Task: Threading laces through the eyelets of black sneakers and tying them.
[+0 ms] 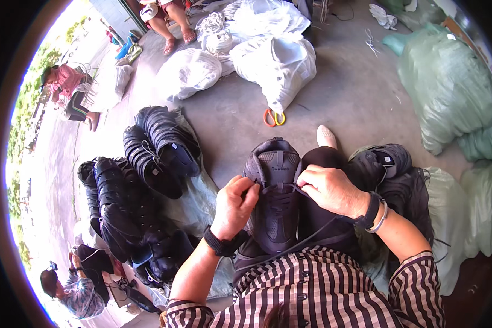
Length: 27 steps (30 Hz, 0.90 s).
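A black sneaker (279, 216) rests on my lap between my hands, its toe toward me and its opening away from me. A dark shoelace (281, 187) runs across the top of its tongue. My left hand (235, 205) is closed at the shoe's left edge, pinching the lace near the upper eyelets. On the other side, my right hand (333, 190) pinches the lace between thumb and fingers, just off the shoe's right edge. A loose length of lace trails down over my lap below the right hand.
Rows of black shoes (117, 208) lie on sheeting at my left, and more dark shoes (385, 169) at my right. Scissors (274, 118) with orange and yellow handles lie ahead by white bags (279, 65). Green sacks (448, 82) stand right. Other people sit left and ahead.
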Available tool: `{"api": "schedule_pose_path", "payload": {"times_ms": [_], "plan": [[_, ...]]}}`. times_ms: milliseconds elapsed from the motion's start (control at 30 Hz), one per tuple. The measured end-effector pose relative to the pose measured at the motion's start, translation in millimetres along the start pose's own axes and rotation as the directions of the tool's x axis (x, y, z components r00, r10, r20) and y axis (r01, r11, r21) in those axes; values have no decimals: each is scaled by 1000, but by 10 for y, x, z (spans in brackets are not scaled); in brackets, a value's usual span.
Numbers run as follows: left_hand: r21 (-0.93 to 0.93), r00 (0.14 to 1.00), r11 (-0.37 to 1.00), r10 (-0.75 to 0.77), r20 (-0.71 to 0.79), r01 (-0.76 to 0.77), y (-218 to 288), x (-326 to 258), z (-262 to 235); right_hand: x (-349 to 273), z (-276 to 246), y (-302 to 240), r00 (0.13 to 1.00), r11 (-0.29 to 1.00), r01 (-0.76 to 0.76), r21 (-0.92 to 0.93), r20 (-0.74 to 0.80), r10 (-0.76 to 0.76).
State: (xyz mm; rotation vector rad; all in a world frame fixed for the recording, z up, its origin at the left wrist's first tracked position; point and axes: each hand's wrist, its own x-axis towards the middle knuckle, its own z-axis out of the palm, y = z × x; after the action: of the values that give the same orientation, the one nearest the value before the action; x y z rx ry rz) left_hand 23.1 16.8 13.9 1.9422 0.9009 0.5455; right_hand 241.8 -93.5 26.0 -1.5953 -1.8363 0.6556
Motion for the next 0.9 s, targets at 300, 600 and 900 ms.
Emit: {"api": "schedule_pose_path", "payload": {"times_ms": [300,600,900], "plan": [[425,759,633,591,274,-647,376,399,-328,211,-97,-89,917,795,396,-460,152,-369],[395,525,349,494,693,-850,334,585,-449,269,-126,26,933,968,98,-233,360,-8],[271,753,770,376,540,-578,368,538,-303,304,74,-44,986,969,-100,-227,109,128]]}}
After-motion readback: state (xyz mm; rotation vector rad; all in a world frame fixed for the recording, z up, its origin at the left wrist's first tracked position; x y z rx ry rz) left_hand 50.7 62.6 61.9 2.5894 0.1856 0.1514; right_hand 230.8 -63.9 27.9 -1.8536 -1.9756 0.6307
